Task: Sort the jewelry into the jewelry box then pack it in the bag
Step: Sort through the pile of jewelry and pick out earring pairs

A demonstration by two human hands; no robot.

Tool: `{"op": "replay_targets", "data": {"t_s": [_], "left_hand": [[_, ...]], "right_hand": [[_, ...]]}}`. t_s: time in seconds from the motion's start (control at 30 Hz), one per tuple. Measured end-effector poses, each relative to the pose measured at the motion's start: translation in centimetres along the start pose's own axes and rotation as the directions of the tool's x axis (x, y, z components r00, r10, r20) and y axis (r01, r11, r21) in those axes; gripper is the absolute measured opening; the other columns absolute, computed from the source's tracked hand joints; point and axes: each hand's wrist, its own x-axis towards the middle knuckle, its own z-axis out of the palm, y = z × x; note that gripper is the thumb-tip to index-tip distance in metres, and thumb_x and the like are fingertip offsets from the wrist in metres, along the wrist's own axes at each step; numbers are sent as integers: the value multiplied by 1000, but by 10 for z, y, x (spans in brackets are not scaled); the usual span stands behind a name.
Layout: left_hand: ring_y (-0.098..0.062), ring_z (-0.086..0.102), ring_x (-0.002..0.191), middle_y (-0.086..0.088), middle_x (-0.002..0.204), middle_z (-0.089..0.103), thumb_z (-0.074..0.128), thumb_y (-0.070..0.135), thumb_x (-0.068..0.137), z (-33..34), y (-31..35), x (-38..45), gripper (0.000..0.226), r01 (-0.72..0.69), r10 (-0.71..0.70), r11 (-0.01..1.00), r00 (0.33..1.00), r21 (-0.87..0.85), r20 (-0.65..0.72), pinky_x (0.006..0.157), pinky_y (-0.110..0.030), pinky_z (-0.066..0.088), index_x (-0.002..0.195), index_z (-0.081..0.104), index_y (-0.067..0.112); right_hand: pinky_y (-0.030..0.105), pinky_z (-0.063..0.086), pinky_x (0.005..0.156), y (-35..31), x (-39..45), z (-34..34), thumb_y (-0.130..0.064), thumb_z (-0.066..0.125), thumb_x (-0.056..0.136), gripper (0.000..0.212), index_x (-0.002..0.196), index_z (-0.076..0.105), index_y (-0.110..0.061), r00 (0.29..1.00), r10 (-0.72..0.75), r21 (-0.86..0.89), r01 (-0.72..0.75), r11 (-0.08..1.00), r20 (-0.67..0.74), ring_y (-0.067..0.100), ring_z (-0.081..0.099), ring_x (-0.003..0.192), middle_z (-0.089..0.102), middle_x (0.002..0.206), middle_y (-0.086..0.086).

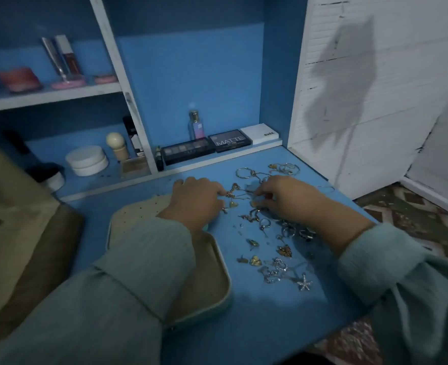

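Loose gold and silver jewelry (275, 248) lies scattered over the blue desk (257, 312): hoops at the back, rings, heart charms and a silver star pendant (304, 282) near the front. An open beige jewelry box (219, 262) sits left of the pile, partly under my left sleeve. My left hand (195, 200) pinches a gold chain with a heart charm (233, 198) at its fingertips. My right hand (287, 197) pinches a small piece in the same tangle. A tan bag (20, 233) rests at the far left.
Eyeshadow palettes (207, 148), a small perfume bottle (197, 125) and a white box (261, 133) line the back ledge. A white jar (87, 160) and cosmetics fill the left shelves. A white cabinet door (375, 101) stands on the right, patterned carpet below it.
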Motion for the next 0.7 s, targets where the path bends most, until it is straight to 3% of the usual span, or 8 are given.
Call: {"op": "replay_targets", "data": {"t_s": [0.27,0.4,0.7], "left_hand": [[-17,50,111,13,109,63,51,36,92,8,-3,2,15,-30,28,998,999,-47,-35,109,-49,20,98,66,37],[-13,52,107,15,106,64,52,35,91,11,-5,3,14,-32,28,995,999,-95,-44,111,-49,15,94,66,36],[-14,51,112,14,104,62,48,39,94,12,-4,0,23,-9,-6,981,997,-192,-77,112,-48,12,115,58,39]], "right_hand": [[32,50,82,-4,12,4,-25,61,87,7,91,67,-23,999,49,10,-49,999,-3,16,58,93,63,104,-2],[33,51,81,-3,12,5,-25,61,87,7,89,67,-23,999,46,17,-45,999,-19,17,58,91,63,102,-3],[31,48,75,-1,7,6,-19,57,87,6,87,63,-16,996,24,83,-17,996,-85,17,57,87,60,94,-1]]}}
